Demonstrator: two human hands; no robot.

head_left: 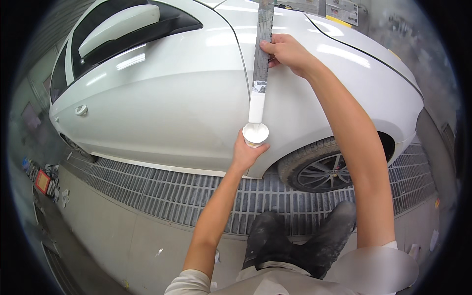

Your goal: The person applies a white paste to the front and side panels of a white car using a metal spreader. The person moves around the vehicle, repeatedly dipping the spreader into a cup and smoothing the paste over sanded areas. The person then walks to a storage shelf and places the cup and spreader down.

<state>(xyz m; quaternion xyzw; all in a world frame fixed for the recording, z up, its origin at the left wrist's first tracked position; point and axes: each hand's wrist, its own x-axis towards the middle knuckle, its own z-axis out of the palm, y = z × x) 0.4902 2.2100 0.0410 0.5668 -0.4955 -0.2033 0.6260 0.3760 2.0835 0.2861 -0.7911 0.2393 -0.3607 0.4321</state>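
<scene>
My left hand (247, 153) is wrapped round a small white paper cup (256, 141) with white paint inside, its mouth facing up. Above it, my right hand (286, 53) pinches a long grey metal ruler (263, 29) by its edge. The ruler stands nearly upright in view, and its lower end is coated in white paint (256, 109). That coated end reaches down to the rim of the cup. Directly behind both hands is the side of a white car (187, 103), where the front door meets the fender.
A front wheel (322, 169) sits below right of the cup. Metal floor grating (196, 199) runs along the car. The side mirror (120, 29) juts out at upper left. A red-framed item (43, 182) lies at far left among clutter. Masked panels (342, 11) show at the top.
</scene>
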